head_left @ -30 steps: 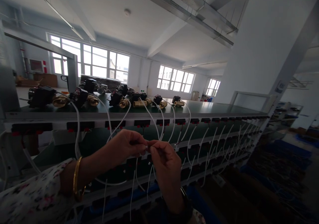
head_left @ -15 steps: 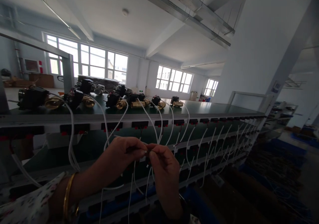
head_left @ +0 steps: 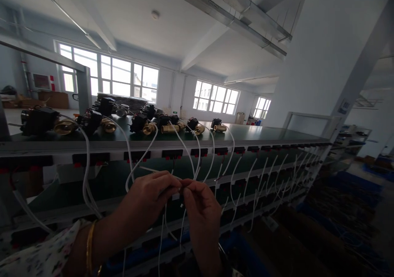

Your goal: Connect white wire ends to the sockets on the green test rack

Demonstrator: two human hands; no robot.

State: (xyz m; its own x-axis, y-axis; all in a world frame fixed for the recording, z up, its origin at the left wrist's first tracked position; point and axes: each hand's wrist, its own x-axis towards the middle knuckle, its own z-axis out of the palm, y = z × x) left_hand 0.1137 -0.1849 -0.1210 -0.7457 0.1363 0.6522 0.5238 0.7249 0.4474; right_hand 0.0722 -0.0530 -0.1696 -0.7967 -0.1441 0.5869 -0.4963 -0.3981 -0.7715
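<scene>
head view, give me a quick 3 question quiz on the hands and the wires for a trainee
1. True or false: the left hand and the right hand meet at the fingertips in front of the rack.
2. What do the fingertips of both hands pinch between them? A) a brass valve B) thin white wire ends C) a screwdriver
3. Fill in: the brass valves sit on the ______ shelf of the rack, with white wires hanging down from them.

Key
1. True.
2. B: thin wire ends. Whether they are joined is too small to tell.
3. Top.
</scene>
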